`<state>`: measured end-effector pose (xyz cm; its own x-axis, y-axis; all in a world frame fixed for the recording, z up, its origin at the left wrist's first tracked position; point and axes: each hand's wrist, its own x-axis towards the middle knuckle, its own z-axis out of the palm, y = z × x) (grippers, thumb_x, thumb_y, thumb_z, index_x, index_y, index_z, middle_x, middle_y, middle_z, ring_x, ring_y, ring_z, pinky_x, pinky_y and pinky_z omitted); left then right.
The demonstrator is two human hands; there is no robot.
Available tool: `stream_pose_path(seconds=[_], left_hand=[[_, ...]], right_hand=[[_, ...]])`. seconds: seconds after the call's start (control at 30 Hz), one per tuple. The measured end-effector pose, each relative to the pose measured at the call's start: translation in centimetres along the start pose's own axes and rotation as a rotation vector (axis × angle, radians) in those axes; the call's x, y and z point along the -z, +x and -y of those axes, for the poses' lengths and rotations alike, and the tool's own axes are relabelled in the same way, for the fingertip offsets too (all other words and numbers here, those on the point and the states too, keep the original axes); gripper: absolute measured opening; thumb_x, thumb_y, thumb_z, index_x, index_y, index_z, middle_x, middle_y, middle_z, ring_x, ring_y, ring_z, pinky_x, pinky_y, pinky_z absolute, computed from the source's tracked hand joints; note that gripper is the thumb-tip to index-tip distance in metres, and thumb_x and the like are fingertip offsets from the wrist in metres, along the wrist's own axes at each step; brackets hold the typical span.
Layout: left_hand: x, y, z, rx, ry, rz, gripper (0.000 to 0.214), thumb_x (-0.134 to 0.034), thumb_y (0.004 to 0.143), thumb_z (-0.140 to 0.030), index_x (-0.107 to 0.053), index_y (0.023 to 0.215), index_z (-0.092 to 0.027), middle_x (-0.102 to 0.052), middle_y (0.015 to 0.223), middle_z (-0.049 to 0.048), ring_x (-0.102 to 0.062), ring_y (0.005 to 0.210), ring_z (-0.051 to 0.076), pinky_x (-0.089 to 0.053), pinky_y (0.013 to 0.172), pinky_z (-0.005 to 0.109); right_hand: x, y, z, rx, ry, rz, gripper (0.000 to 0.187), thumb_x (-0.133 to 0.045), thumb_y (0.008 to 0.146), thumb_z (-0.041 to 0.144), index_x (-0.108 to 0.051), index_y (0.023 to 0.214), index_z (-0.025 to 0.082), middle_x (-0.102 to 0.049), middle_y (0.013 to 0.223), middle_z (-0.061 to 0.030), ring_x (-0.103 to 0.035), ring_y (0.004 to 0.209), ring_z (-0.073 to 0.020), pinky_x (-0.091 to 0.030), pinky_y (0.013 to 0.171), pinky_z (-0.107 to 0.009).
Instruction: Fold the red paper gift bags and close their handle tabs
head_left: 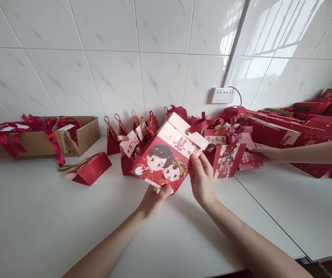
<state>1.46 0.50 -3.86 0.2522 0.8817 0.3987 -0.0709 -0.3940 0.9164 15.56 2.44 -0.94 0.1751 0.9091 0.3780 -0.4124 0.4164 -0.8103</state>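
A red and cream gift box (166, 162), printed with a cartoon couple, is tilted in the air above the white table. My left hand (153, 199) grips its lower edge, thumb on the front. On its right edge, near the pale top flaps, my right hand (201, 173) is closed with the thumb at the front. Behind it stand several small red gift boxes with ribbon loops, partly hidden by the held box. A red box (92, 170) lies on its side to the left. An upright red box with a printed figure (226, 160) stands just right of my right hand.
A cardboard box (24, 144) full of red ribbons stands at the left. Another person's hand (266, 151) reaches in from the right, touching a red box. Flat red packages (313, 127) are stacked at the right. A power strip (222, 95) is on the tiled wall.
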Motion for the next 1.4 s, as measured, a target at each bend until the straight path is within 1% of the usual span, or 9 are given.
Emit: stream_pose_path(seconds=[0.13,0.37,0.47,0.6,0.77,0.87,0.97,1.2,1.4], left_hand=[[-0.1,0.2,-0.6,-0.119,0.061,-0.099,0.057,-0.066,0.077,-0.058,-0.058,0.124,-0.026,-0.065,0.124,0.0113,-0.056,0.123,0.034,-0.051,0.099,0.05],[-0.1,0.3,-0.9,-0.309,0.172,-0.181,0.062,-0.073,0.073,-0.041,-0.049,0.128,-0.029,-0.063,0.12,0.0095,-0.057,0.118,0.034,-0.048,0.101,0.055],[0.1,0.2,-0.6,-0.238,0.12,-0.212,0.06,-0.073,0.072,-0.046,-0.052,0.125,-0.026,-0.064,0.117,0.0106,-0.058,0.118,0.034,-0.05,0.099,0.052],[0.7,0.5,0.5,-0.143,-0.004,-0.311,0.063,-0.064,0.075,-0.064,-0.055,0.122,-0.023,-0.065,0.115,0.0112,-0.059,0.117,0.033,-0.053,0.097,0.047],[1.1,1.0,1.1,-0.074,-0.202,-0.357,0.066,-0.047,0.082,-0.073,-0.048,0.128,-0.027,-0.06,0.128,0.0094,-0.061,0.116,0.029,-0.055,0.093,0.043],[1.0,1.1,0.6,-0.028,-0.319,-0.38,0.07,-0.047,0.079,-0.075,-0.047,0.13,-0.027,-0.058,0.133,0.0111,-0.061,0.115,0.03,-0.057,0.089,0.044],[0.9,1.3,0.2,0.017,-0.348,-0.333,0.071,-0.052,0.076,-0.076,-0.055,0.123,-0.023,-0.064,0.124,0.0131,-0.062,0.114,0.033,-0.058,0.086,0.046],[1.0,1.4,-0.2,0.155,-0.348,-0.114,0.072,-0.056,0.072,-0.077,-0.064,0.112,-0.018,-0.073,0.103,0.0155,-0.068,0.098,0.036,-0.062,0.073,0.049],[1.0,1.1,-0.5,0.159,-0.297,-0.131,0.073,-0.053,0.073,-0.079,-0.066,0.107,-0.016,-0.075,0.096,0.0149,-0.071,0.086,0.032,-0.061,0.065,0.042]], right_hand=[[0.0,0.3,-0.6,-0.092,0.132,-0.052,0.03,-0.067,0.079,0.049,-0.065,0.096,0.025,-0.07,0.098,-0.0012,-0.063,0.082,-0.0185,-0.05,0.068,-0.03],[0.0,0.0,-0.9,-0.136,0.167,-0.038,0.031,-0.07,0.074,0.051,-0.067,0.09,0.025,-0.071,0.091,-0.0007,-0.064,0.082,-0.0194,-0.051,0.069,-0.03],[-0.1,0.1,-0.6,-0.117,0.134,-0.037,0.032,-0.068,0.076,0.052,-0.066,0.093,0.025,-0.071,0.094,-0.0024,-0.064,0.081,-0.0197,-0.05,0.069,-0.031],[0.0,0.4,-0.7,-0.087,0.08,-0.071,0.03,-0.067,0.079,0.052,-0.063,0.09,0.025,-0.067,0.081,0.0,-0.059,0.069,-0.0164,-0.047,0.065,-0.03],[0.4,0.7,-0.9,-0.075,0.053,-0.125,0.034,-0.072,0.074,0.054,-0.059,0.073,0.023,-0.064,0.076,0.0021,-0.056,0.066,-0.0142,-0.047,0.063,-0.028],[0.5,0.9,-0.9,-0.1,0.056,-0.159,0.038,-0.075,0.069,0.056,-0.058,0.07,0.023,-0.061,0.069,0.0036,-0.054,0.062,-0.0137,-0.046,0.058,-0.027],[0.5,1.3,-0.7,-0.154,0.066,-0.18,0.038,-0.075,0.068,0.056,-0.059,0.072,0.023,-0.062,0.066,0.0034,-0.055,0.059,-0.0151,-0.046,0.055,-0.028],[0.3,2.1,0.2,-0.326,0.185,-0.22,0.038,-0.076,0.062,0.05,-0.061,0.082,0.022,-0.072,0.072,-0.001,-0.07,0.073,-0.0259,-0.057,0.063,-0.036],[0.0,1.9,0.8,-0.331,0.173,-0.165,0.038,-0.072,0.065,0.05,-0.063,0.087,0.02,-0.076,0.079,-0.0031,-0.073,0.081,-0.0285,-0.06,0.069,-0.038]])
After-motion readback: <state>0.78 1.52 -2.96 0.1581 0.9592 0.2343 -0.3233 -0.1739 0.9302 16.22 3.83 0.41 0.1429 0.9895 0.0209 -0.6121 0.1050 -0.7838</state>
